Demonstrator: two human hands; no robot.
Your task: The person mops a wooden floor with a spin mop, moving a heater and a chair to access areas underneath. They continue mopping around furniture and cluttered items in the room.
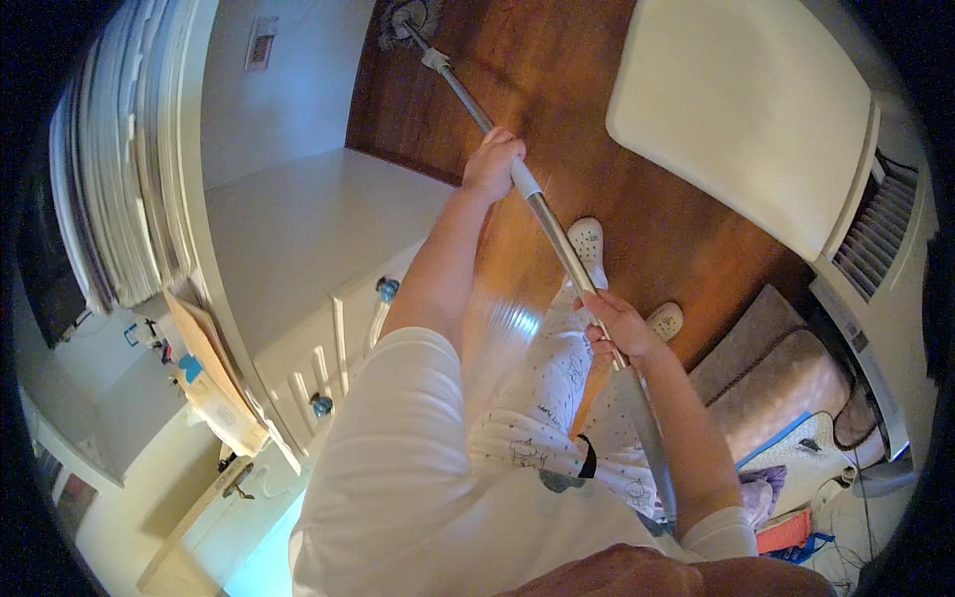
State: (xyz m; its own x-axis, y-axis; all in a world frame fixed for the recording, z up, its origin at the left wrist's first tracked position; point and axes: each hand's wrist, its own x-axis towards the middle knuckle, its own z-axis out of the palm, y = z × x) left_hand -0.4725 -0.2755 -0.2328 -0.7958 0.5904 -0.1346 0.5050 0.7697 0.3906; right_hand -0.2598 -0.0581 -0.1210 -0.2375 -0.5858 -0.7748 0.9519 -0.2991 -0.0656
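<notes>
A mop with a metal telescopic handle (556, 227) runs slantwise across the view, from beside my body up to the far left of the floor. Around the upper part of the handle, just above a white collar, my left hand (494, 163) is closed. Lower down, my right hand (618, 326) grips the same handle near its grey grip end (650, 433). The grey, stringy mop head (410, 21) rests on the dark wood floor (522, 67) near the wall, partly cut off by the top edge.
A white-topped piece of furniture (739, 119) stands at right. On the left are a white cabinet (298, 358) with blue knobs and a shelf of stacked papers (123, 172). Brown cushioned fabric (776, 373) and loose cables (835, 556) lie at lower right. My white clogs (586, 240) are on the floor.
</notes>
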